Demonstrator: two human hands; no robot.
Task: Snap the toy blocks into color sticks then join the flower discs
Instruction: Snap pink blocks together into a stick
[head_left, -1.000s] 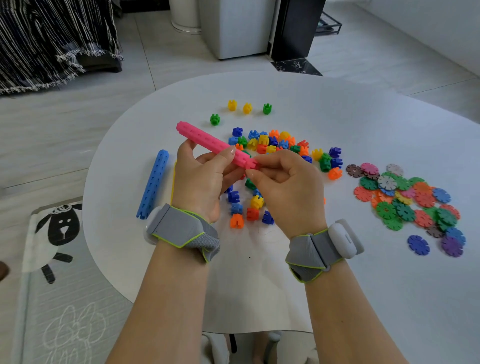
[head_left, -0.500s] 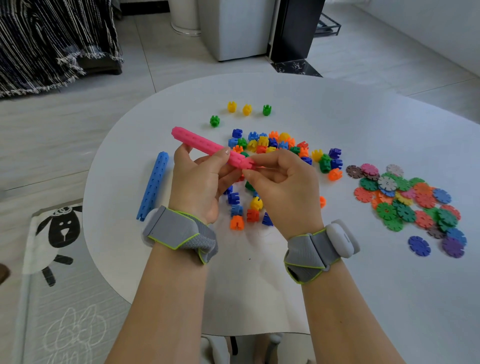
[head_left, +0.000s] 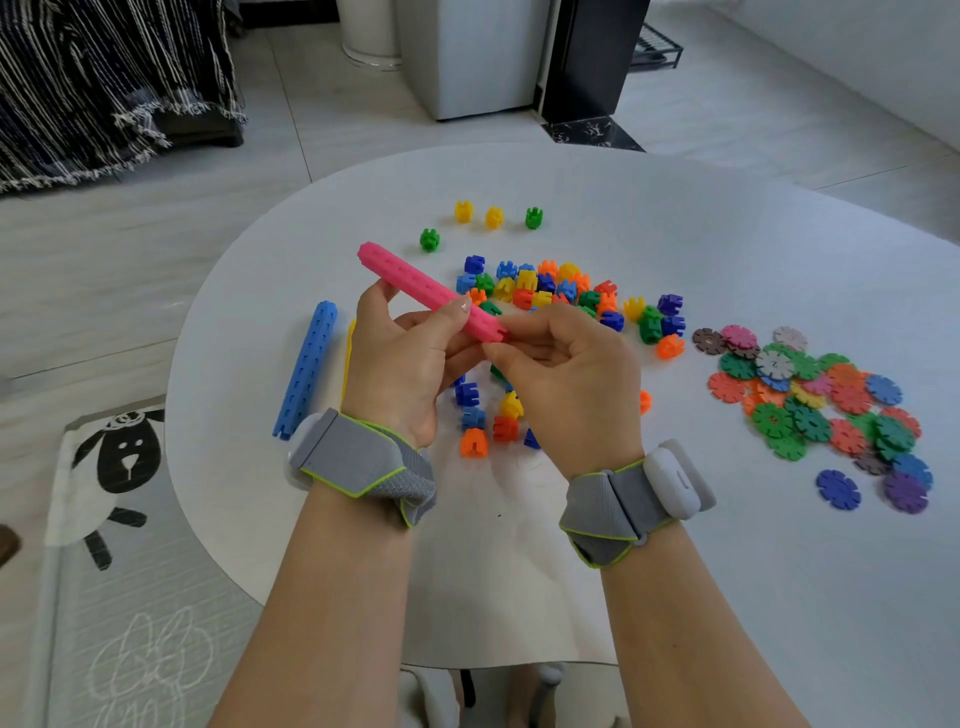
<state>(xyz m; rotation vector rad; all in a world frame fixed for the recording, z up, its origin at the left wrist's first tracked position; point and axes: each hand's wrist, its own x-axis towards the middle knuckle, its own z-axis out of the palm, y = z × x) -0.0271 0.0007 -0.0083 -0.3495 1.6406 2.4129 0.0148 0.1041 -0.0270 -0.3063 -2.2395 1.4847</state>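
squarely over the middle of the white rounded tabletop (head_left: 727, 249), a long pink stick of snapped plastic blocks (head_left: 423, 288) is held up off the surface. it slants from its far end at 10 o'clock to its near end at 4 o'clock. the left hand (head_left: 410, 364) has its grip closed round the pink stick's middle, thumb on top and fingers curled round from below. the right hand (head_left: 566, 379) meets it at the 4 o'clock end, its grip pinching that tip between thumb and curled fingers. whether a separate block sits under those fingertips cannot be told. each wrist wears a grey fabric band with lime edging (head_left: 363, 462) carrying a white plastic pod.

a blue stick of plastic blocks (head_left: 306, 369) lies flat on the tabletop at 9 o'clock of the hands. just beside it shows a thin sliver of a yellow stick (head_left: 347, 358), mostly hidden behind the left hand. a heap of loose multicoloured plastic blocks (head_left: 566, 291) spreads from 12 to 2 o'clock of the hands, with more loose ones beneath and between the wrists. apart from the heap, toward 12 o'clock, stand two yellow blocks (head_left: 463, 211) and two green blocks (head_left: 533, 217). the pile of flat multicoloured flower discs (head_left: 810, 400) lies at 3 o'clock, well apart from the hands, loose and overlapping. a blue disc (head_left: 837, 489) and a purple disc (head_left: 905, 492) sit at its 6 o'clock edge. on the floor at 8 o'clock lies a grey mat printed with a black-faced sheep (head_left: 119, 457).
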